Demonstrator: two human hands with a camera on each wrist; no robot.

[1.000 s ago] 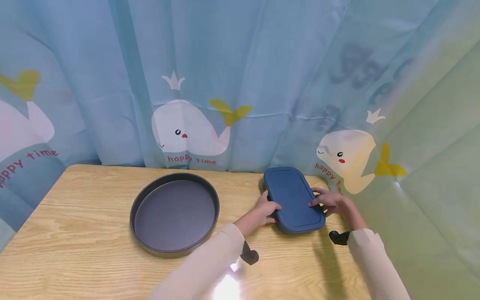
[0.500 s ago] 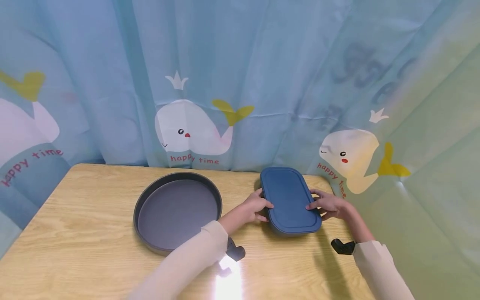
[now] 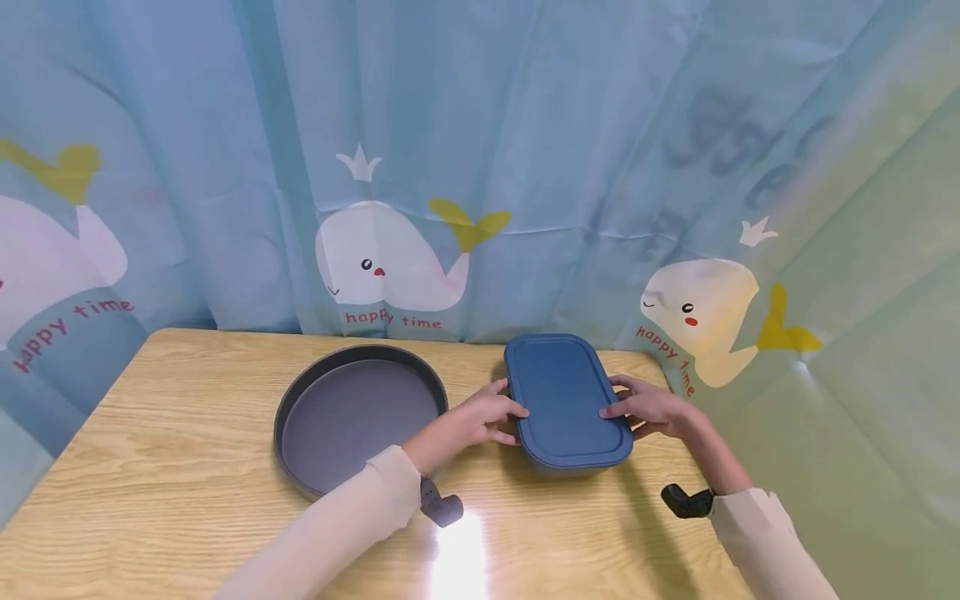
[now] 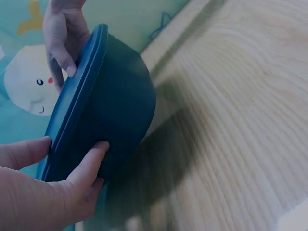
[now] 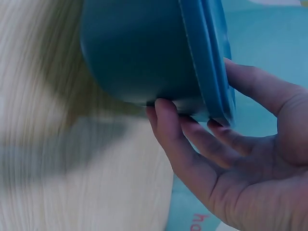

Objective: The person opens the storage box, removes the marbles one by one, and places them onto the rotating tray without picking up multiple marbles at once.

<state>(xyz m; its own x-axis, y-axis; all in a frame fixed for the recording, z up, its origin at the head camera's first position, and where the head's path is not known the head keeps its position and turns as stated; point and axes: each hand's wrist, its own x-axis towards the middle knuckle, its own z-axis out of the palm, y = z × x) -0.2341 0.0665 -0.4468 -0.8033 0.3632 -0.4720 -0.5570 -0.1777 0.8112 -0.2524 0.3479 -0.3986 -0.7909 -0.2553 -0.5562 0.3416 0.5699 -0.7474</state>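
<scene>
A blue rectangular food container (image 4: pixel 118 96) with rounded corners has its blue lid (image 3: pixel 566 400) on top. On its left side my left hand (image 3: pixel 489 415) grips it, thumb on the lid's edge and fingers against the wall, as the left wrist view shows. From the right, my right hand (image 3: pixel 651 408) holds the opposite side with the thumb on the lid; in the right wrist view its fingers (image 5: pixel 168 125) press the wall below the rim. The container's base is hidden from above, and I cannot tell if it touches the wooden table (image 3: pixel 187 417).
To the left stands a round dark pan (image 3: pixel 360 417) with a low rim, partly behind my left forearm. A blue curtain (image 3: pixel 420 125) with whale prints hangs along the table's back edge. A pale curtain side (image 3: pixel 885 417) closes off the right.
Both hands and the container have shifted a little to the left, closer to the round pan. The left forearm now covers more of the pan. Both grips stay the same.
</scene>
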